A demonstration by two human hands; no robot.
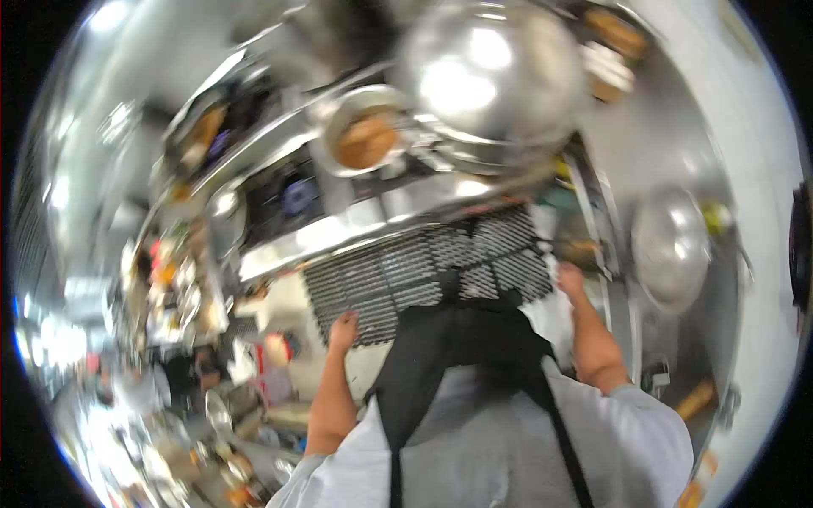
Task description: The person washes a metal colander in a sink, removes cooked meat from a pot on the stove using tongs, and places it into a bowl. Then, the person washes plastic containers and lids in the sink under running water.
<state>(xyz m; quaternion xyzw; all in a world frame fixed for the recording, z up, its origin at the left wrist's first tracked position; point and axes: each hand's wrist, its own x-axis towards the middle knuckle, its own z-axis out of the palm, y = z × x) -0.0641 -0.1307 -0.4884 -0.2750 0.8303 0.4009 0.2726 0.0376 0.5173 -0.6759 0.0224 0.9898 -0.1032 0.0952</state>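
Note:
My left hand (343, 331) hangs low on the left, over the pale floor beside the black slatted mat (398, 275). Its fingers are blurred, and I make out no object in it. On the other side, my right hand (571, 278) is down by the mat's right end, just below a dark, round-looking item (579, 250) near the counter's edge. Blur hides whether the hand touches that item. Ahead stands a stove with a pot (366, 131) of orange-brown food and a large, shiny metal dome (491, 76) to its right.
A metal counter (677, 161) runs along the right, with a wide metal bowl (671, 248) on it and a yellow-green item (716, 218) beside that. A crowded metal shelf (174, 284) with colourful items stands on the left. More kitchenware fills the lower left.

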